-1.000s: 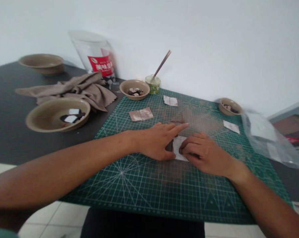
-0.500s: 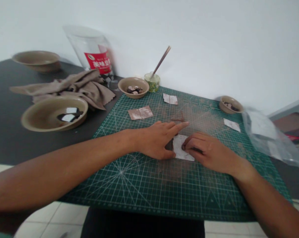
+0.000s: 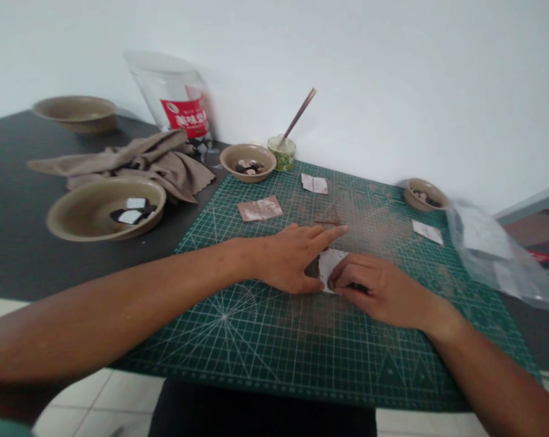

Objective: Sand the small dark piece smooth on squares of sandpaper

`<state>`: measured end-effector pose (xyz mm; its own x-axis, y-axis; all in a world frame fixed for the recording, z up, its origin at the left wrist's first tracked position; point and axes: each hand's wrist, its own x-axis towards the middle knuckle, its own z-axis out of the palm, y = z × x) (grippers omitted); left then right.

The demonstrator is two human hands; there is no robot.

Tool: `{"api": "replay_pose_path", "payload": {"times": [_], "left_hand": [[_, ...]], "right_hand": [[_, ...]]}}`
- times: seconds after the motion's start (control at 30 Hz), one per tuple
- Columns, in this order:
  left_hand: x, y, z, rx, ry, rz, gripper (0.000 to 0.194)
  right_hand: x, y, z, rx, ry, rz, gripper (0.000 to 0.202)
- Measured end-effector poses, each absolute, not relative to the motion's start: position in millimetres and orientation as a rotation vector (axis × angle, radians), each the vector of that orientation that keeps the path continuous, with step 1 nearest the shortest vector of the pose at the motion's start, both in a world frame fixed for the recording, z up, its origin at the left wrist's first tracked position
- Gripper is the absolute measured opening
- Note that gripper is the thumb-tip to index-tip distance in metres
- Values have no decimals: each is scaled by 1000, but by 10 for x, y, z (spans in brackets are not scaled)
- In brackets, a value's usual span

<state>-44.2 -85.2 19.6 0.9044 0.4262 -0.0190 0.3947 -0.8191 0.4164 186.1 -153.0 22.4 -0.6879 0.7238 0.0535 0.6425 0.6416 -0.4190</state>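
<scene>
- A white rectangular piece (image 3: 331, 262) lies flat just right of and below the centre of the frame, its right part hidden by fingers.
- The left hand (image 3: 295, 258) is spread palm down and grasps nothing; its thumb touches the piece's lower left edge, and its index finger reaches past the top edge.
- The right hand (image 3: 374, 285) has its fingers drawn together, pinching a small dark lump (image 3: 332, 283) against the white surface; the lump is mostly covered.
- Both hands work over a green cutting mat (image 3: 265, 346), gridded in white and smudged brown around the middle.
- Just above the left fingertips lie thin brown scraps (image 3: 329, 220).
- Higher up rest a brown-and-white card (image 3: 260, 208), left of centre, and a pale card (image 3: 315, 184), near upper centre; a creased card (image 3: 427, 232) lies at right.
- Along the mat's far edge stand a small bowl (image 3: 251, 178) of dark and pinkish bits, a patterned cup (image 3: 283, 161) with sticks (image 3: 298, 116) leaning in it, and, at right, another small bowl (image 3: 413, 203) beside a clear plastic bag (image 3: 478, 233).
- At left, a wide bowl (image 3: 80, 209) holds white-topped dark pieces; behind it are a crumpled cloth (image 3: 142, 155) and a clear jar (image 3: 185, 115) with a red label.
- A further bowl (image 3: 76, 124) sits upper left.
</scene>
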Motion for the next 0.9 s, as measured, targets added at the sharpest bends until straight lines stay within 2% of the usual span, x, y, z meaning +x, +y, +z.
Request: {"api": "replay_pose_path", "payload": {"times": [0.13, 0.2, 0.33, 0.53, 0.73, 0.9], "left_hand": [[-442, -847, 184, 2655, 625, 108, 98], [-442, -846, 180, 2658, 627, 109, 98], [-441, -848, 181, 2655, 594, 109, 100], [-442, -846, 176, 2656, 622, 113, 99], [-444, -844, 186, 2661, 592, 100, 100], [-440, -842, 178, 2660, 618, 105, 98]], "right_hand": [[1885, -1456, 197, -1231, -2601, 342, 8], [1962, -1444, 206, -1280, -2565, 369, 8], [1962, -1507, 203, -1114, -2644, 599, 8], [1913, -1394, 166, -1258, -2603, 299, 8], [1972, -1502, 221, -1143, -2642, 524, 7], [1859, -1418, 171, -1228, -2624, 320, 7]]}}
